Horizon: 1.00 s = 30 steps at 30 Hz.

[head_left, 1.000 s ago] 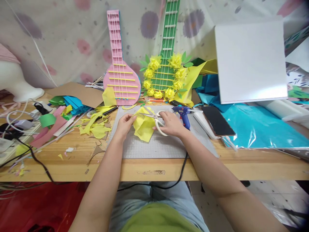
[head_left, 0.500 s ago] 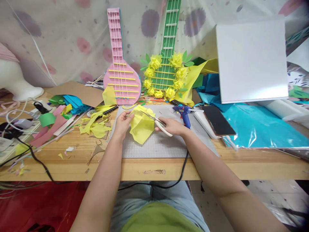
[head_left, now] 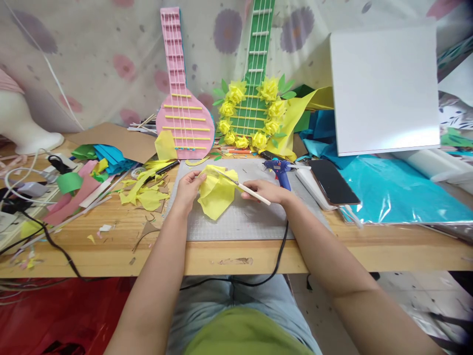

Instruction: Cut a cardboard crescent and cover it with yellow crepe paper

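Two items are above the grey mat: yellow paper pinched in the left hand, white-handled scissors gripped in the right hand.

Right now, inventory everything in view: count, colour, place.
paper: 1, yellow, centre
scissors: 1, white-handled, at paper
cutting mat: 1, grey, centre
glue gun: 1, blue, mat's right
phone: 1, black, right
wrapped sheet: 1, blue, far right
panel: 1, white, back right
guitar-shaped models: 2, pink and green, back
flowers: 9, yellow, on green model
scraps: many, mixed, left
cardboard: 1, brown, back left
stand: 1, white, back left
power strip: 1, pale, far left
backdrop: 1, white, flowered, behind
table: 1, wooden, beneath
left hand: 1, bare, holding paper
right hand: 1, bare, holding scissors
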Each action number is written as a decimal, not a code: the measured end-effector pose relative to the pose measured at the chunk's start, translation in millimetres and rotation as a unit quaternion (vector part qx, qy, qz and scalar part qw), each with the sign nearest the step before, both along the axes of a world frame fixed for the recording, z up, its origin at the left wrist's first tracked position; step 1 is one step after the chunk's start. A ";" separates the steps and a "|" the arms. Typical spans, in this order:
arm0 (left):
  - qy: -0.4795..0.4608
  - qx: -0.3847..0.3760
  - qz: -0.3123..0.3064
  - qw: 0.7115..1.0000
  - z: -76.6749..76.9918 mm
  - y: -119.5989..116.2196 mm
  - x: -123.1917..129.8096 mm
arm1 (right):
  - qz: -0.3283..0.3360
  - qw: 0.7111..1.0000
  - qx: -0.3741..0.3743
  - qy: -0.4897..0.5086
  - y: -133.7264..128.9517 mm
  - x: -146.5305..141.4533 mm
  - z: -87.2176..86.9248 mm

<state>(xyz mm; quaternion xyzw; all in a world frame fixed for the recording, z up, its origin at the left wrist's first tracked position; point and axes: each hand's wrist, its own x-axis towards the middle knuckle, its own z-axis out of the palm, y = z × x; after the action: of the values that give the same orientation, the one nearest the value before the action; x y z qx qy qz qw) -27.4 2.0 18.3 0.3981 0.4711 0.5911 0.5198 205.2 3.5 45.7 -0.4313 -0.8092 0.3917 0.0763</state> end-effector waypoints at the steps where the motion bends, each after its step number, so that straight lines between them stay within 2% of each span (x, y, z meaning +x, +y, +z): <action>1: 0.000 -0.004 0.000 1.000 0.6 -0.3 0.5 | 0.002 1.000 -0.001 0.002 -0.1 0.2 0.4; 8: 0.000 -0.022 0.006 1.000 1.8 -0.7 1.4 | 0.006 1.000 -0.015 0.021 0.8 0.2 -3.0; 15: -0.029 -0.036 0.004 0.999 1.3 -0.3 2.0 | 0.004 0.997 -0.061 0.050 1.9 -0.1 -5.5; 23: -0.043 -0.073 -0.002 0.996 6.0 -2.8 3.9 | 0.008 0.999 -0.026 0.035 0.8 -1.6 -3.9; 30: -0.050 -0.093 -0.051 0.993 7.1 -7.7 14.7 | 0.033 0.999 -0.006 0.041 0.2 -0.3 -4.7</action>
<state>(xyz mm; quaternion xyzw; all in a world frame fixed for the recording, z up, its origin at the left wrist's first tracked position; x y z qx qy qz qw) -12.8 -5.7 25.4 0.3413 0.4767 0.5363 0.6071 204.9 3.6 41.1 -0.3882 -0.8168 0.4164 0.0942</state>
